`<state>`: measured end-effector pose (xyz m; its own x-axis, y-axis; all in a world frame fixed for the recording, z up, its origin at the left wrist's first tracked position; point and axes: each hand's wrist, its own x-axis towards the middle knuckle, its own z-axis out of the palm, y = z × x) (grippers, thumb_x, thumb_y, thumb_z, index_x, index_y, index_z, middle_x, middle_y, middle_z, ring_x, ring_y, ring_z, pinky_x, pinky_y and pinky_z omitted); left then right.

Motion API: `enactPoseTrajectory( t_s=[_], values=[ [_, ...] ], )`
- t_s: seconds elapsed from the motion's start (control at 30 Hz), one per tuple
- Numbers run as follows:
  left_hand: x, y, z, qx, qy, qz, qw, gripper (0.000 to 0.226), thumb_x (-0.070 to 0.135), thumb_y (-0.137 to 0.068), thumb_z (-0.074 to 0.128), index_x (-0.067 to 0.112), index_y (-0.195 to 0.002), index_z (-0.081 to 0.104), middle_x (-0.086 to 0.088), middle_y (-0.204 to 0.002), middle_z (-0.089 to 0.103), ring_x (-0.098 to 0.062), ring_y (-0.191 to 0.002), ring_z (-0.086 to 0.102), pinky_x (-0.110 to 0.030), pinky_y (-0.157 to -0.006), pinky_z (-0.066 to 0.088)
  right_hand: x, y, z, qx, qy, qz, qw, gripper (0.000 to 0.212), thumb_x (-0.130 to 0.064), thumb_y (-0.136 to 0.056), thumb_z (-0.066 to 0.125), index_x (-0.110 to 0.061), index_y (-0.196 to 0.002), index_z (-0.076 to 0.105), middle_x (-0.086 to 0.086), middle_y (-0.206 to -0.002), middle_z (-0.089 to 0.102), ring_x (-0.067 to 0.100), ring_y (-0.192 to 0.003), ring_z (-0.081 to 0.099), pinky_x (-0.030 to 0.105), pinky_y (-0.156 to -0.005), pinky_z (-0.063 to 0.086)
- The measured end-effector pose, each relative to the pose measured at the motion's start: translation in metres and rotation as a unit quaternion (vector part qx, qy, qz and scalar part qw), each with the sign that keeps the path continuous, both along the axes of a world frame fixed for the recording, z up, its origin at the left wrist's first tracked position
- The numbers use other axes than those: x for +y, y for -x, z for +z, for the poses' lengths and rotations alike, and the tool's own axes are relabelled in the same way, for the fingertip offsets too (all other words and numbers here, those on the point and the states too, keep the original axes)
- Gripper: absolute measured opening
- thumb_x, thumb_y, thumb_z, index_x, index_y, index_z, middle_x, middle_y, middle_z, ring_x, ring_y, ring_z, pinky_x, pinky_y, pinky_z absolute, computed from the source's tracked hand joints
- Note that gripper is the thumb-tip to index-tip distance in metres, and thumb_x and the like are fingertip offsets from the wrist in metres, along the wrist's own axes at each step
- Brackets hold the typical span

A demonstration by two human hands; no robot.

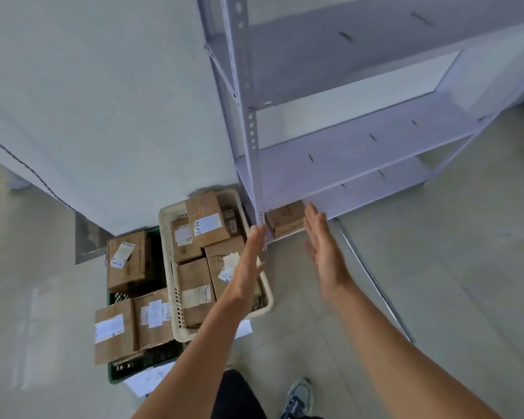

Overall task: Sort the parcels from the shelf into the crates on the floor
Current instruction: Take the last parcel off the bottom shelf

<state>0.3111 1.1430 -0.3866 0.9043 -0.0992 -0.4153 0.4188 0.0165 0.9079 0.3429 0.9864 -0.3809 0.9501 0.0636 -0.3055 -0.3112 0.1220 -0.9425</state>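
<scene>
With grip apart and empty, the left hand (250, 261) and right hand (324, 246) flank the parcel (285, 217) just ahead on the lowest shelf (375, 189), right hand nearer, perhaps touching.

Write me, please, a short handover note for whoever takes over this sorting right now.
Hands: left hand and right hand both open, empty, held out toward the shelf bottom.
One parcel sits there, not yet gripped; no other shows on the shelf.
Done: several parcels lie in the cream crate, three in the green crate.
Left: grip that parcel and crate it.
</scene>
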Motion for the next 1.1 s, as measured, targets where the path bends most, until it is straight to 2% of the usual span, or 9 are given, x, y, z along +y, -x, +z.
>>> enactPoseTrajectory(
  t_s=[0.1,0.23,0.37,0.53,0.67,0.93,1.0,1.1],
  values=[
    [-0.030,-0.011,-0.008,0.006,-0.008,-0.012,1.000,0.069,0.067,-0.110,0.016,0.036,-0.171,0.026,0.028,-0.171,0.030,0.003,-0.159,0.025,-0.048,-0.132,0.024,-0.037,-0.006,-0.008,0.010,0.009,-0.020,1.000,0.078,-0.073,-0.092,0.029,-0.042,-0.164,0.028,-0.022,-0.170,0.028,0.000,-0.156,0.027,0.037,-0.130,0.020],
    [-0.061,-0.037,-0.021,0.033,-0.004,-0.014,0.999,0.069,0.068,-0.111,0.018,0.034,-0.171,0.025,0.026,-0.172,0.029,0.005,-0.157,0.025,-0.048,-0.132,0.024,-0.075,-0.027,-0.020,0.031,0.018,-0.035,0.999,0.077,-0.072,-0.093,0.028,-0.040,-0.164,0.030,-0.033,-0.154,0.036,-0.008,-0.147,0.034,0.038,-0.130,0.023],
    [-0.092,-0.073,-0.030,0.054,-0.001,-0.022,0.998,0.083,0.075,-0.101,0.023,0.031,-0.171,0.023,0.016,-0.178,0.023,0.000,-0.160,0.021,-0.047,-0.129,0.021,-0.112,-0.064,-0.032,0.052,0.025,-0.040,0.998,0.086,-0.075,-0.089,0.029,-0.036,-0.165,0.027,-0.023,-0.167,0.029,-0.008,-0.148,0.032,0.039,-0.131,0.021],
    [-0.125,-0.121,-0.049,0.075,0.008,-0.010,0.997,0.068,0.064,-0.112,0.017,0.031,-0.171,0.021,0.016,-0.178,0.021,-0.001,-0.161,0.019,-0.051,-0.132,0.020,-0.151,-0.114,-0.048,0.073,0.030,-0.036,0.996,0.087,-0.078,-0.088,0.029,-0.038,-0.165,0.027,-0.017,-0.173,0.025,0.002,-0.158,0.023,0.038,-0.131,0.020],
    [-0.147,-0.152,-0.064,0.096,0.006,-0.004,0.995,0.069,0.063,-0.111,0.018,0.031,-0.172,0.021,0.017,-0.178,0.020,-0.004,-0.163,0.018,-0.052,-0.133,0.019,-0.173,-0.151,-0.062,0.087,0.031,-0.036,0.995,0.087,-0.077,-0.089,0.030,-0.037,-0.165,0.027,-0.017,-0.173,0.026,0.000,-0.157,0.026,0.041,-0.132,0.019],
    [-0.188,-0.181,-0.108,0.126,0.003,0.064,0.990,0.070,0.063,-0.111,0.017,0.030,-0.172,0.021,0.012,-0.179,0.020,-0.010,-0.165,0.019,-0.056,-0.133,0.018,-0.225,-0.204,-0.110,0.097,0.037,0.028,0.994,0.087,-0.075,-0.092,0.026,-0.032,-0.167,0.024,-0.014,-0.174,0.024,-0.001,-0.152,0.027,0.042,-0.132,0.017],
    [-0.201,-0.186,-0.127,0.140,-0.002,0.095,0.986,0.069,0.062,-0.111,0.018,0.030,-0.172,0.022,0.011,-0.179,0.021,-0.012,-0.165,0.020,-0.055,-0.133,0.018,-0.241,-0.215,-0.134,0.101,0.033,0.039,0.994,0.081,-0.071,-0.097,0.025,-0.030,-0.168,0.023,-0.014,-0.174,0.024,0.001,-0.155,0.026,0.040,-0.132,0.018],
    [-0.215,-0.195,-0.163,0.162,-0.003,0.147,0.976,0.068,0.061,-0.112,0.022,0.028,-0.171,0.024,0.008,-0.179,0.022,-0.014,-0.165,0.020,-0.054,-0.134,0.017,-0.260,-0.230,-0.181,0.109,0.032,0.061,0.992,0.060,-0.053,-0.113,0.024,-0.027,-0.167,0.024,-0.012,-0.174,0.026,0.002,-0.155,0.027,0.040,-0.132,0.019]
  ],
)
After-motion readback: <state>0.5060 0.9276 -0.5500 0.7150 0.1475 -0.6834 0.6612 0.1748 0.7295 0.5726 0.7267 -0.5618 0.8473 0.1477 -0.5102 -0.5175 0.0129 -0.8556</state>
